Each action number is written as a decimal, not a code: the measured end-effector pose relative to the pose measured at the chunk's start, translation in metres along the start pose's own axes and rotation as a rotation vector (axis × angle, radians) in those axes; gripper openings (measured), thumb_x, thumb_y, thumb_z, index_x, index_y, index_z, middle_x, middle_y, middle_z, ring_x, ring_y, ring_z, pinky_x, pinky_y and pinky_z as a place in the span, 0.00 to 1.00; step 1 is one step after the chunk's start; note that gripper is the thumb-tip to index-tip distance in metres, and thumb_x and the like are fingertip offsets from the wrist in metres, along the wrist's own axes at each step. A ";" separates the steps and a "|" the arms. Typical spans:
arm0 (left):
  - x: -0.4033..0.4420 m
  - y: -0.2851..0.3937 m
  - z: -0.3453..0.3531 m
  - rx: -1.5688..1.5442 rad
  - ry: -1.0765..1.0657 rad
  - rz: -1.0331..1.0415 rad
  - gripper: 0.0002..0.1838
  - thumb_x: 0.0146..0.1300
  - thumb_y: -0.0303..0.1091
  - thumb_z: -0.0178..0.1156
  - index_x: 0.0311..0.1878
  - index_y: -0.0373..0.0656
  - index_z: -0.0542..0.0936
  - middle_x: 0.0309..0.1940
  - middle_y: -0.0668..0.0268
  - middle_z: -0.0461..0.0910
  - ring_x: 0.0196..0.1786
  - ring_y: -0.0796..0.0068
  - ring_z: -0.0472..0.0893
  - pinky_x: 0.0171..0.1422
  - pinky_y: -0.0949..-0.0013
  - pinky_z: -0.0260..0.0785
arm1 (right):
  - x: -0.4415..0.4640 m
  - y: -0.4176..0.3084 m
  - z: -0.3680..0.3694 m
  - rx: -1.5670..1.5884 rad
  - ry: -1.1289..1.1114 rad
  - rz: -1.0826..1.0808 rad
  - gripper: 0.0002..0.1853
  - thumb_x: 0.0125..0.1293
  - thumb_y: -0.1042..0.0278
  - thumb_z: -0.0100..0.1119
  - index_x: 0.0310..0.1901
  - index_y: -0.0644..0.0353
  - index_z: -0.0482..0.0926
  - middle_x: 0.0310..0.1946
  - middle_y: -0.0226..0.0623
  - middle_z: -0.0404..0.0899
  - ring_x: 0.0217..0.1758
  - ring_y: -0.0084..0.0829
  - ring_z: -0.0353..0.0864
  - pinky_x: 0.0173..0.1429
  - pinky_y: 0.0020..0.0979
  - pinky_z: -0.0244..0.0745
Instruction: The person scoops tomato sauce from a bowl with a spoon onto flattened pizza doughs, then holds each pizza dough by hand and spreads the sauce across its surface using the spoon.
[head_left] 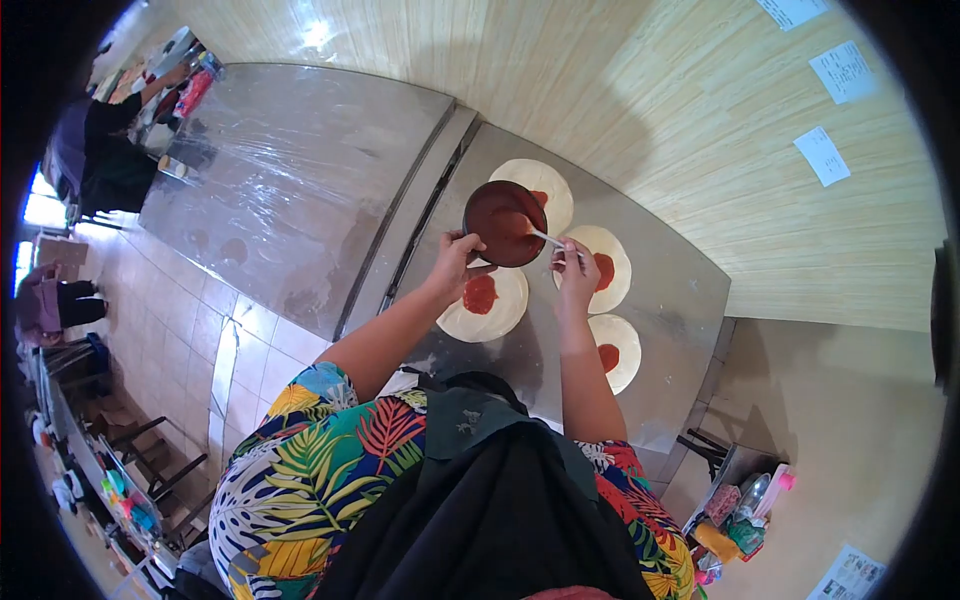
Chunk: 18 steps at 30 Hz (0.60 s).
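Taking the bowl [484,213] as the clock's centre and the top of the view as twelve, four pale dough rounds lie on the table [670,300], each with red sauce. From left to right, the round at half past six [505,318] has a broad patch near its middle; the round at one o'clock [547,178], partly hidden by the bowl, shows sauce beside the rim; the round at four [614,248] and the one at five [624,338] carry smaller visible patches, partly hidden by the right arm. All four seem to have had some sauce, but none of it reaches the visible edges, so any spreading looks undone; the bowl has sauce left in it. The left hand [460,260], at eight o'clock, grips the bowl's edge, thumb at the rim. The right hand [574,266], at four, pinches the spoon [546,237], whose head sits in the bowl. The bowl is thus up and right of the left hand, up and left of the right, overlapping the one-o'clock round.
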<state>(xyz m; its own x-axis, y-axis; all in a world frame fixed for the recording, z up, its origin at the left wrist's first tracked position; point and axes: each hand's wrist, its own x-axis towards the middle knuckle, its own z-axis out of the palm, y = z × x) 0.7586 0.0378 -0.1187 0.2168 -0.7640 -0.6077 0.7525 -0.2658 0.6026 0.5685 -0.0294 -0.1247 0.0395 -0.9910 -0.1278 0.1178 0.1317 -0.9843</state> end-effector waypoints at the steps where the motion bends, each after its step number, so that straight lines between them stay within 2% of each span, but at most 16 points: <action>1: 0.001 0.000 0.000 -0.006 -0.004 -0.014 0.31 0.52 0.26 0.57 0.58 0.40 0.54 0.45 0.61 0.66 0.49 0.70 0.73 0.54 0.44 0.75 | -0.002 0.000 -0.001 0.083 0.051 0.006 0.10 0.70 0.68 0.55 0.44 0.65 0.80 0.33 0.32 0.79 0.31 0.21 0.77 0.33 0.24 0.75; 11: 0.000 -0.002 -0.003 -0.010 0.022 -0.018 0.32 0.51 0.26 0.58 0.58 0.39 0.55 0.46 0.61 0.66 0.49 0.69 0.74 0.54 0.44 0.75 | 0.005 -0.002 -0.006 0.339 0.130 0.166 0.09 0.69 0.66 0.56 0.45 0.60 0.79 0.35 0.33 0.80 0.33 0.22 0.77 0.37 0.28 0.73; 14: 0.000 -0.001 -0.009 0.002 0.031 -0.020 0.29 0.54 0.27 0.56 0.58 0.40 0.55 0.48 0.59 0.63 0.51 0.63 0.72 0.55 0.44 0.76 | 0.018 -0.011 0.001 0.339 0.160 0.150 0.09 0.69 0.67 0.56 0.45 0.61 0.79 0.35 0.33 0.80 0.33 0.21 0.77 0.37 0.27 0.73; 16: 0.000 0.001 -0.013 -0.005 0.064 -0.018 0.29 0.54 0.27 0.56 0.58 0.39 0.55 0.48 0.59 0.63 0.50 0.64 0.72 0.55 0.44 0.75 | 0.029 -0.017 0.009 0.172 0.245 -0.006 0.10 0.69 0.67 0.55 0.45 0.64 0.78 0.31 0.33 0.80 0.30 0.21 0.76 0.33 0.25 0.73; 17: 0.000 0.002 -0.017 -0.004 0.069 -0.016 0.29 0.54 0.27 0.56 0.58 0.39 0.55 0.48 0.59 0.63 0.50 0.64 0.72 0.55 0.44 0.75 | 0.036 -0.014 0.008 0.024 0.208 -0.110 0.09 0.70 0.67 0.54 0.44 0.63 0.79 0.33 0.34 0.80 0.32 0.21 0.76 0.37 0.26 0.74; 18: 0.000 0.003 -0.020 -0.008 0.074 -0.017 0.28 0.54 0.27 0.56 0.57 0.40 0.55 0.48 0.59 0.63 0.50 0.64 0.72 0.55 0.43 0.75 | 0.041 -0.010 0.011 0.026 0.206 -0.106 0.09 0.70 0.67 0.54 0.44 0.63 0.79 0.33 0.34 0.80 0.32 0.21 0.76 0.37 0.26 0.74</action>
<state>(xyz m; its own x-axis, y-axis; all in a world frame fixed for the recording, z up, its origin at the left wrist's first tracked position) 0.7732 0.0492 -0.1276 0.2494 -0.7137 -0.6545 0.7610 -0.2736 0.5882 0.5798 -0.0712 -0.1191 -0.1778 -0.9828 -0.0492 0.1365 0.0248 -0.9903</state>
